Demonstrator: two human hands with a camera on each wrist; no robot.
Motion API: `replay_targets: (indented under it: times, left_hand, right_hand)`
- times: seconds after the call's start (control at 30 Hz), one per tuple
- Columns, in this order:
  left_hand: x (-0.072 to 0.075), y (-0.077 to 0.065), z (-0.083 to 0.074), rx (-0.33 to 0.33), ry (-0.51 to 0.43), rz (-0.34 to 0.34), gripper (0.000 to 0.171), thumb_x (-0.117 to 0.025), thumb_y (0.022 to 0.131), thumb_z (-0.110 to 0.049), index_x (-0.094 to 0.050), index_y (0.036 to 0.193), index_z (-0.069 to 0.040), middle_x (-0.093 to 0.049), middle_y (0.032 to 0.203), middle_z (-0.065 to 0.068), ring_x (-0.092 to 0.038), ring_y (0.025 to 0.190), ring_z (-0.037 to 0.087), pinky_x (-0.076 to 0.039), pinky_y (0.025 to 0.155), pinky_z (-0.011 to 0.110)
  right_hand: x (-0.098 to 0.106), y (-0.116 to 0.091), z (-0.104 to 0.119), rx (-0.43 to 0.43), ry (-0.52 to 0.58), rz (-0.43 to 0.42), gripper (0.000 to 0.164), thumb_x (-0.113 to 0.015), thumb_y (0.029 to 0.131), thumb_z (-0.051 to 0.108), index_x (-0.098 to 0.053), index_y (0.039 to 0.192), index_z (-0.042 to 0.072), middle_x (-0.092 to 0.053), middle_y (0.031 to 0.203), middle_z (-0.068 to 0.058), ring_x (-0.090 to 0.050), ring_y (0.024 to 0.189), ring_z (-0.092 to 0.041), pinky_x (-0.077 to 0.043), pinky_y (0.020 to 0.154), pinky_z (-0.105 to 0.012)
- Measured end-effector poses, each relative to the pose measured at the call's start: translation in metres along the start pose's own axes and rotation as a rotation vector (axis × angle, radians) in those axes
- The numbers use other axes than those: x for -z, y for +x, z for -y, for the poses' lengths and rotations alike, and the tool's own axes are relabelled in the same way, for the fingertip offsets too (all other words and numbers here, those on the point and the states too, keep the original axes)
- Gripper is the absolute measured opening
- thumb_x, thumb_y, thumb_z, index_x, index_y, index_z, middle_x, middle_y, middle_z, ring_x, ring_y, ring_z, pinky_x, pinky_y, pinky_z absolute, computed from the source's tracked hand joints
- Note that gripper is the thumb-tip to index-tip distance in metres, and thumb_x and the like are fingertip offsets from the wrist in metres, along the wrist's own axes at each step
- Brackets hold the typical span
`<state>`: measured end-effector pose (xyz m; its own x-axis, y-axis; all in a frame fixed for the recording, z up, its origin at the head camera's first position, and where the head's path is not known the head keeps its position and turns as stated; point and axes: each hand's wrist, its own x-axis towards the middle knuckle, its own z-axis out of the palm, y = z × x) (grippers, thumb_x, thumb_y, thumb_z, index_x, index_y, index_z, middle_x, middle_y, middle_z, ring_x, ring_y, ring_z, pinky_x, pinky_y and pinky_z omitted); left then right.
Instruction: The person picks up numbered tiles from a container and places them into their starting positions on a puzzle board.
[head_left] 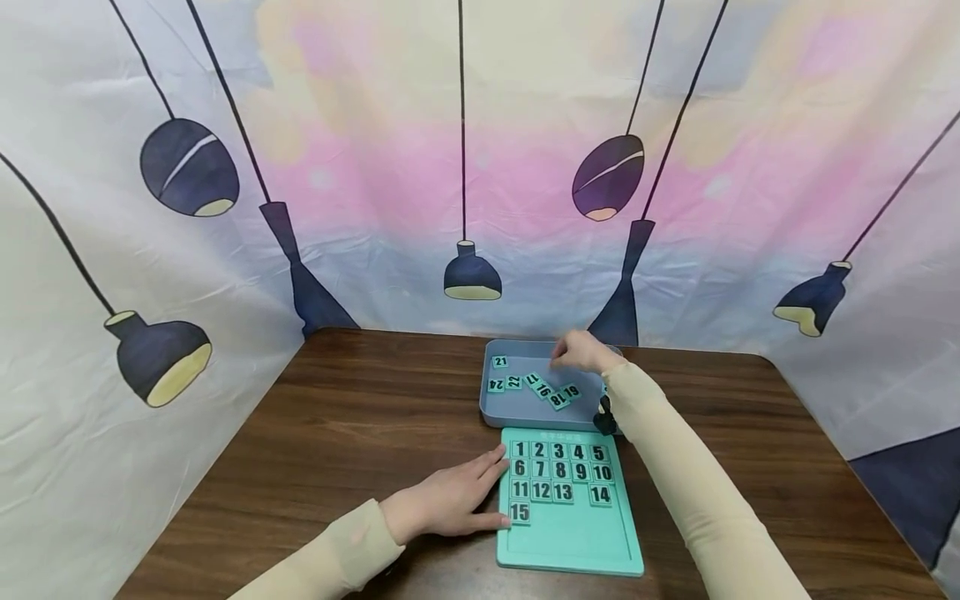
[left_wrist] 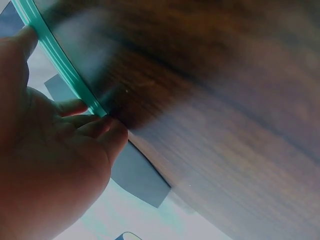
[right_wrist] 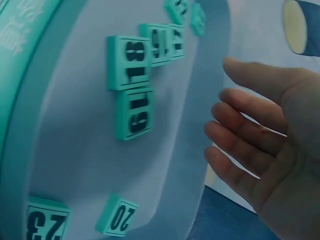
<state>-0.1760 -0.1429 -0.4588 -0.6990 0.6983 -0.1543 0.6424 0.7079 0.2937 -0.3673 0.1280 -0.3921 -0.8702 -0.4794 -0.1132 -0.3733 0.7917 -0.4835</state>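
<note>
Your left hand (head_left: 457, 500) lies on the bench (head_left: 375, 417) at the left edge of the green board (head_left: 570, 542), its fingers spread, some tips touching that edge. The left wrist view shows only a strip of the board, cut off at the corner.

Your right hand (head_left: 583, 352) hangs over the far side of the grey tray (head_left: 528, 410), just beyond the board. From the head you can't make out its fingertips well; the right wrist view shows the fingers loosely bent, apart from the thumb and pinching nothing.

On the board, tiles 1 to 13 run in order; a gap follows, then tile 14 (head_left: 600, 494) at the right, with tile 15 (head_left: 519, 512) at the left of the next row. The pale lettering (head_left: 560, 436) on the far border is too faint to read.

In the tray, tiles 21, 22 and 24 sit at the left, while 16 to 19 cluster near the middle. Your right sleeve (head_left: 690, 467) covers the tray's right end in the head view. The wrist view shows tile 20 (right_wrist: 117, 216) there and tile 23 (right_wrist: 47, 220), cut off by the frame. You can't tell what the dark object (head_left: 604, 417) beside the sleeve is.
</note>
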Motion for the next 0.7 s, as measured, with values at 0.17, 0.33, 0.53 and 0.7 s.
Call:
replay_targets:
  times: [0.17,0.33,0.53,0.7]
  left_hand:
    - [0.001,0.001,0.000,-0.001,0.000,0.005,0.085,-0.047,0.099,-0.065,-0.029,0.159,-0.007,-0.019,0.167,0.011,-0.029,0.149,0.022,-0.039,0.111,0.038]
    - [0.000,0.001,0.000,-0.006,-0.002,0.001,0.086,-0.046,0.099,-0.066,-0.029,0.159,-0.007,-0.019,0.167,0.011,-0.030,0.149,0.023,-0.039,0.111,0.038]
    - [-0.001,0.002,0.000,-0.014,0.000,-0.005,0.086,-0.046,0.099,-0.065,-0.028,0.159,-0.007,-0.019,0.167,0.012,-0.030,0.149,0.024,-0.038,0.112,0.038]
    - [-0.001,0.002,0.000,-0.014,0.000,-0.006,0.086,-0.046,0.099,-0.066,-0.028,0.159,-0.007,-0.019,0.167,0.012,-0.029,0.149,0.024,-0.038,0.112,0.038]
  right_hand:
    - [-0.010,0.004,0.003,-0.029,-0.090,0.166,0.023,-0.072,0.095,0.028,-0.078,0.103,0.007,-0.072,0.098,-0.006,-0.064,0.082,-0.021,-0.052,0.075,-0.037]
    - [-0.022,0.006,0.011,-0.116,-0.206,0.269,0.033,-0.075,0.092,0.042,-0.073,0.096,0.010,-0.059,0.084,0.003,-0.051,0.071,-0.012,-0.044,0.067,-0.030]
    - [-0.032,0.008,0.013,-0.153,-0.249,0.197,0.026,-0.080,0.088,0.036,-0.072,0.086,0.011,-0.061,0.079,0.002,-0.052,0.067,-0.013,-0.044,0.064,-0.030]
    - [-0.036,0.010,0.010,-0.146,-0.218,0.181,0.023,-0.080,0.088,0.030,-0.075,0.094,0.008,-0.064,0.085,0.000,-0.053,0.070,-0.013,-0.047,0.066,-0.031]
